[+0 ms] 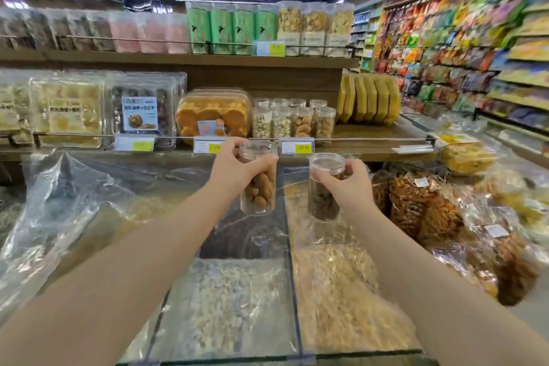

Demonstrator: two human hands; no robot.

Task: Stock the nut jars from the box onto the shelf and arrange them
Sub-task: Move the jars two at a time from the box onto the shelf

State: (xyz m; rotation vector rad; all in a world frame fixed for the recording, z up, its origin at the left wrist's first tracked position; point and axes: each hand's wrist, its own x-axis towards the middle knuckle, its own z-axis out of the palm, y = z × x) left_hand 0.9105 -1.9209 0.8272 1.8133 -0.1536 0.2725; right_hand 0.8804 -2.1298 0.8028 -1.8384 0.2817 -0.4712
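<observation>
Head view: the left grip (234, 168) curls round a clear jar of tan nuts (259, 190), the right grip (349, 184) round a jar of dark nuts (323, 197) — both jars held up in the air before the shelf (374, 131) front edge, just below the stocked jars (292, 123).

Hands: two up, left hand (234, 162) and right hand (347, 184), one jar apiece.
Held jars: two, light-brown jar (258, 187) and dark jar (323, 190).
Shelf jars (302, 123): eight, four in front, four behind.
Green packs (221, 28): four.
Tall clear tubs (313, 28): three.
Price tags (297, 147): four in sight.
</observation>
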